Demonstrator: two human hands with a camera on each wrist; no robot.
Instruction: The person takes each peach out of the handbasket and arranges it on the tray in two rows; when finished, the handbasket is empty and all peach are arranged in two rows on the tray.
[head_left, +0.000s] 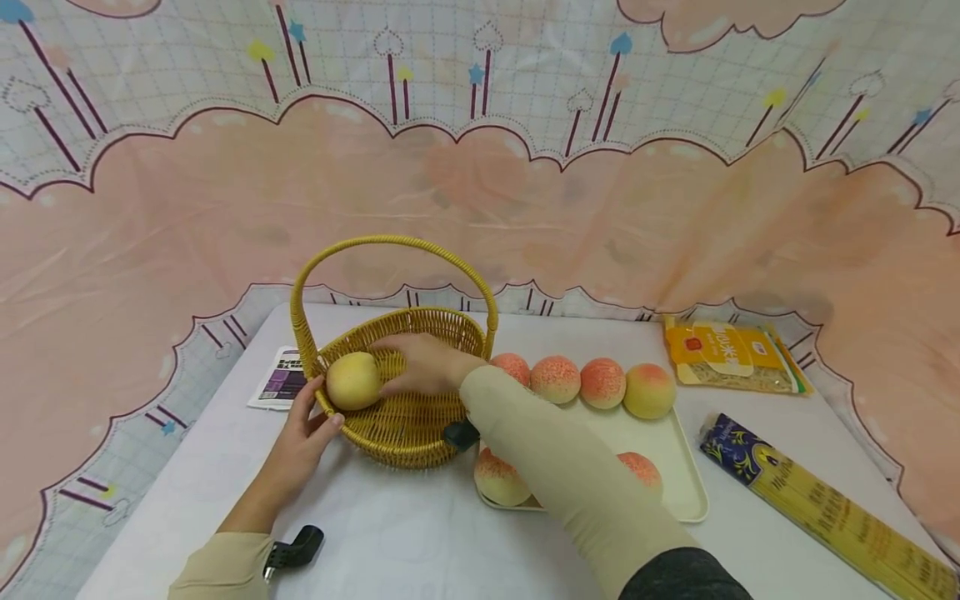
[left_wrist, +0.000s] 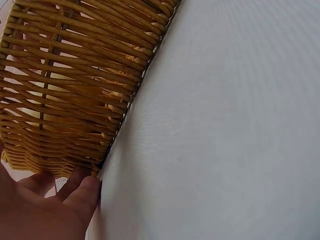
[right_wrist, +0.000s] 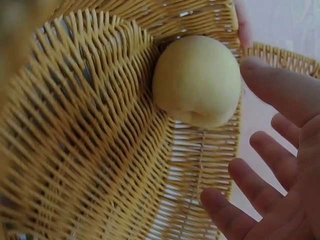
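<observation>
A yellow wicker basket (head_left: 405,429) with a tall arched handle (head_left: 393,240) stands on the table. One pale yellow peach (head_left: 353,381) lies inside it, against the left end. My left hand (head_left: 296,442) holds the basket's left end by the rim; in the left wrist view its fingers (left_wrist: 82,192) are against the woven wall. Reaching into the basket, my right hand (head_left: 427,364) has its fingers spread beside the peach. The right wrist view shows the thumb (right_wrist: 280,87) close to the fruit (right_wrist: 197,80) and nothing in the palm.
Right of the basket, a cream tray (head_left: 686,475) holds several red-and-yellow peaches (head_left: 555,379), partly covered by my right forearm. An orange bag of grain (head_left: 738,358) and a long noodle packet (head_left: 825,504) lie farther right. A purple-and-white packet (head_left: 281,382) lies behind my left hand.
</observation>
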